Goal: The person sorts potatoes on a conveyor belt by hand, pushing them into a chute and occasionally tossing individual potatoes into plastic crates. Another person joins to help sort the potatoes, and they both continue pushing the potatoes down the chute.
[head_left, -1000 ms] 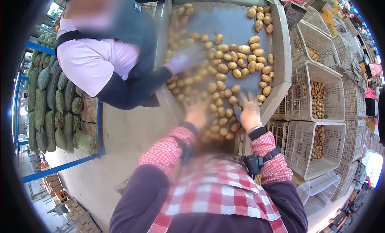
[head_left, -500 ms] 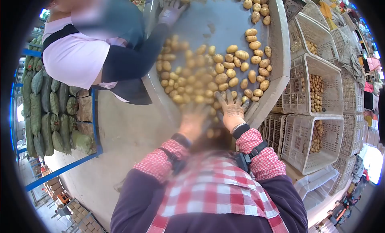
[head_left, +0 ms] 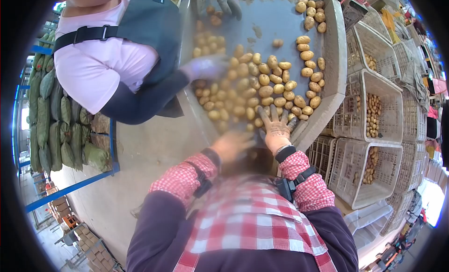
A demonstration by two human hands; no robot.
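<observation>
Potatoes (head_left: 265,91) are spread over a grey sorting table (head_left: 266,24), densest at its near left part, where several are blurred. My right hand (head_left: 277,129) lies palm down with fingers spread at the near edge, its fingertips against potatoes. Blurred by motion, my left hand (head_left: 233,144) is at the near left edge beside the potatoes, and its fingers cannot be made out. Between my two hands is a dark opening at the table's narrow near end, partly hidden by my apron.
A co-worker (head_left: 89,70) stands at the left, their gloved hands (head_left: 206,67) over the table. Plastic crates (head_left: 381,110) with potatoes line the right side. Filled green sacks (head_left: 43,117) rest in a blue frame (head_left: 70,192) at the far left.
The co-worker's near gloved hand has come down over the potatoes, and another gloved hand now shows at the top. My left hand has shifted slightly nearer. The view has shifted a little.
</observation>
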